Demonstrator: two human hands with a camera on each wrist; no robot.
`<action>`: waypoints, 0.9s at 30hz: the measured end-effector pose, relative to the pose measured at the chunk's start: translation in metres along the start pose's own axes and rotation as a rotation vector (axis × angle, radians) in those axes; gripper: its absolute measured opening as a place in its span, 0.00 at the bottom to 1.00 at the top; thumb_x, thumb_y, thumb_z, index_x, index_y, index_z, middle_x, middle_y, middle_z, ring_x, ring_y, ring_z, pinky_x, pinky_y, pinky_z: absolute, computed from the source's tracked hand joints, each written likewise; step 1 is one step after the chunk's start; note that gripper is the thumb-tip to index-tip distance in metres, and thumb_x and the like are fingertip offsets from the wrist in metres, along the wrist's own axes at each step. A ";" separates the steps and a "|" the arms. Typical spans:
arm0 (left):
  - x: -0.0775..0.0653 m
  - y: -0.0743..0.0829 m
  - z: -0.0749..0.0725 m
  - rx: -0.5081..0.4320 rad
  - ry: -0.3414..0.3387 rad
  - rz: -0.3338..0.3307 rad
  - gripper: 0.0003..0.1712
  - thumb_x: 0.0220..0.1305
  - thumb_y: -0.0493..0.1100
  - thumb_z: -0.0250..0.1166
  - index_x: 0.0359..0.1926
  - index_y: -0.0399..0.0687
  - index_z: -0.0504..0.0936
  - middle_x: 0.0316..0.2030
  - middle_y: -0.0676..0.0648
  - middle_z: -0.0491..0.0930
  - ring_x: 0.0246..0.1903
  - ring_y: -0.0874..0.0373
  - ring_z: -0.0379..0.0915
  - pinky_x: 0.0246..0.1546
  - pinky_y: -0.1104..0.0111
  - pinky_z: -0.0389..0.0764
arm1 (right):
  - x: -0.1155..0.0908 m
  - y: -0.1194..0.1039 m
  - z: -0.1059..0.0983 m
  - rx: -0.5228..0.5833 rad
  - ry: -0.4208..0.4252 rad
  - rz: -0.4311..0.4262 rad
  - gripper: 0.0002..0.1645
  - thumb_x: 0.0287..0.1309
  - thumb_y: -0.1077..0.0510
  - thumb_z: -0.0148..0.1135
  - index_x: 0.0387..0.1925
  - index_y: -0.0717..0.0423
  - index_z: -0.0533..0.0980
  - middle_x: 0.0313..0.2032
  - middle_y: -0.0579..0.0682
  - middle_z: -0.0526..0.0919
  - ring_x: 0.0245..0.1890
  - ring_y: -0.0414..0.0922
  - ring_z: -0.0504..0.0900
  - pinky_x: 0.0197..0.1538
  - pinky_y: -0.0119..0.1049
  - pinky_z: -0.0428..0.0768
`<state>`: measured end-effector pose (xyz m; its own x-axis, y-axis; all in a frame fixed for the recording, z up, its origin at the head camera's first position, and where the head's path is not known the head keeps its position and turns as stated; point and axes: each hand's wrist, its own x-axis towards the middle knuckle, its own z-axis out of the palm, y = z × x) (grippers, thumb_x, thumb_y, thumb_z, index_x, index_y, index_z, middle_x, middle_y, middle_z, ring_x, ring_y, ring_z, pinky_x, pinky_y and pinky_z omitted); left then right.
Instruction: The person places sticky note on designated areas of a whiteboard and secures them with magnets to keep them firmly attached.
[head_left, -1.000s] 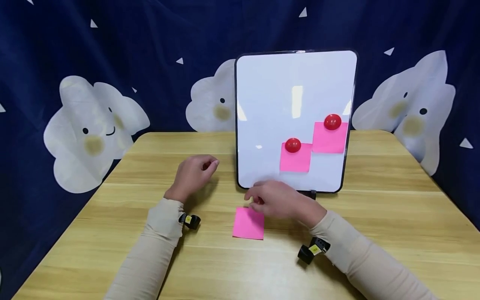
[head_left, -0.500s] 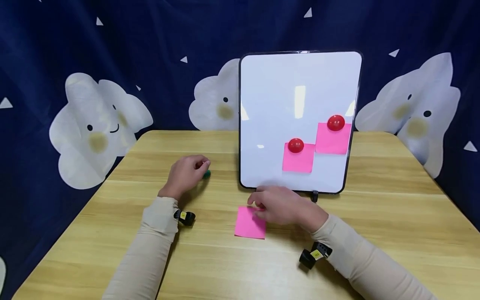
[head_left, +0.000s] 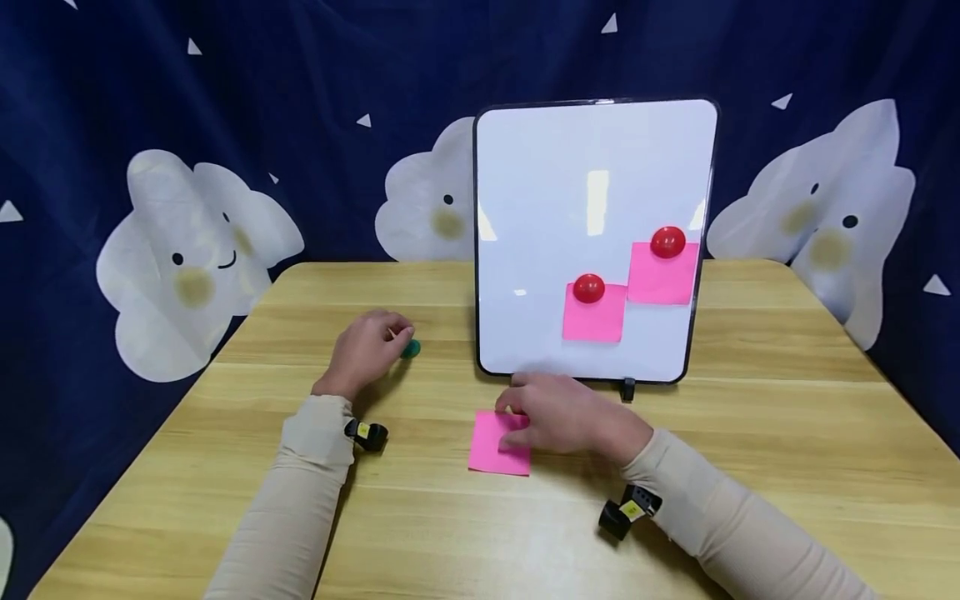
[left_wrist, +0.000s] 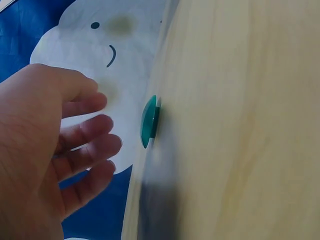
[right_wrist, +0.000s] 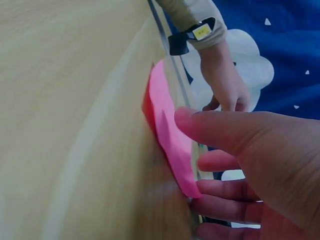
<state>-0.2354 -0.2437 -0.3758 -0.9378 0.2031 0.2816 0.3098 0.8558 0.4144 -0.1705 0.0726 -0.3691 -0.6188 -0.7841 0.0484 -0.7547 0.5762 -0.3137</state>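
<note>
On the table's left half, my left hand (head_left: 367,350) hovers beside a green round magnet (head_left: 410,349). In the left wrist view the magnet (left_wrist: 150,122) lies on the tabletop, apart from the loosely bent fingers (left_wrist: 95,150). My right hand (head_left: 566,417) is over the upper right corner of a pink sticky note (head_left: 491,446) lying on the table. As the right wrist view shows, its thumb (right_wrist: 220,127) and fingers are spread around the note (right_wrist: 167,125) without a visible pinch. Whether a fingertip touches the paper cannot be told.
Behind the right hand a whiteboard (head_left: 540,192) stands upright on a black stand (head_left: 628,388). Two pink sticky notes are on it, a lower one (head_left: 592,321) and a higher one (head_left: 662,279), each under a red magnet. A blue cloud-printed curtain (head_left: 330,150) hangs behind the table (head_left: 420,517).
My left hand has drawn back a little to the left, and the green magnet has come into sight beside it. The right hand has shifted slightly down over the loose note.
</note>
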 end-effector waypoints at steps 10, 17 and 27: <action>0.000 -0.004 0.005 0.050 -0.059 -0.110 0.12 0.71 0.49 0.61 0.43 0.49 0.87 0.42 0.46 0.79 0.42 0.50 0.76 0.42 0.53 0.78 | -0.001 -0.001 0.003 -0.051 -0.002 0.052 0.22 0.54 0.37 0.73 0.41 0.47 0.83 0.31 0.40 0.72 0.34 0.38 0.69 0.34 0.33 0.71; -0.003 -0.007 0.005 0.047 -0.109 -0.139 0.13 0.70 0.49 0.62 0.45 0.47 0.87 0.42 0.45 0.78 0.41 0.49 0.74 0.42 0.54 0.76 | 0.001 0.000 0.004 -0.040 -0.012 0.048 0.16 0.56 0.42 0.73 0.37 0.47 0.82 0.30 0.42 0.71 0.33 0.39 0.69 0.33 0.33 0.70; -0.001 -0.009 0.006 0.029 -0.167 -0.103 0.16 0.71 0.50 0.62 0.49 0.46 0.86 0.45 0.45 0.80 0.46 0.49 0.75 0.48 0.52 0.76 | 0.002 0.006 0.004 0.076 -0.041 0.098 0.26 0.57 0.46 0.72 0.55 0.53 0.81 0.31 0.43 0.72 0.34 0.40 0.70 0.35 0.35 0.72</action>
<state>-0.2384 -0.2492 -0.3851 -0.9780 0.1879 0.0900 0.2084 0.8888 0.4082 -0.1751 0.0738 -0.3748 -0.6784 -0.7343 -0.0247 -0.6710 0.6330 -0.3861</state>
